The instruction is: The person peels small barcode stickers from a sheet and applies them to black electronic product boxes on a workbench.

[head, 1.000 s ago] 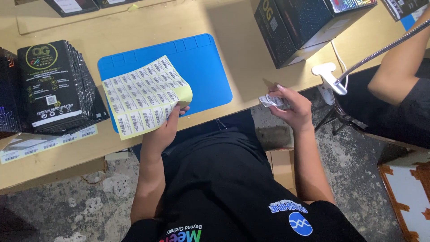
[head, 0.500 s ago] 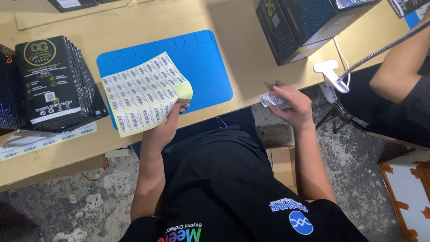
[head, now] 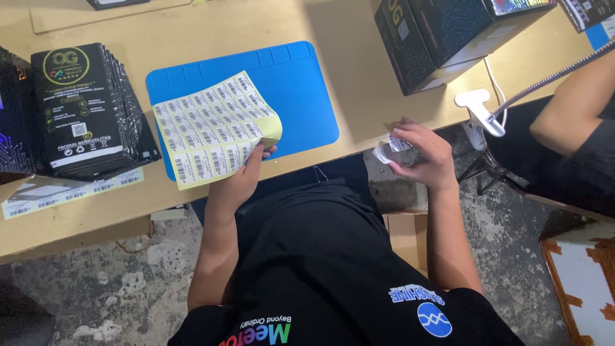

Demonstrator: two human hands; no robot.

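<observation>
The left hand (head: 246, 176) holds a yellow-backed sheet of barcode labels (head: 214, 128) by its near right corner, fingers (head: 269, 152) pinched on the edge, with that corner curled up to show the yellow underside. The sheet is lifted at a slant over the near left part of a blue mat (head: 301, 96), which lies flat on the wooden worktop (head: 359, 96).

The right hand (head: 423, 154) is off the near edge of the worktop, well apart from the sheet, fingers closed on a small white label (head: 394, 144). Whether it holds anything more under the label cannot be told.

Left of the mat stands a stack of flat black packets (head: 80, 109), leaning a little, with a round yellow mark on the top one. Just in front of that stack lies a white strip of barcode labels (head: 70, 192), near the worktop's edge.

At the far right of the worktop sits a large black box (head: 448, 38). A white clamp (head: 477, 115) grips the worktop's edge just right of the right hand, with a grey flexible neck (head: 551, 77) rising from it. Another person's arm (head: 570, 109) comes in from the right, apart from both hands. Below, between the knees, a cardboard box (head: 407, 237) shows on the concrete floor (head: 128, 282).
</observation>
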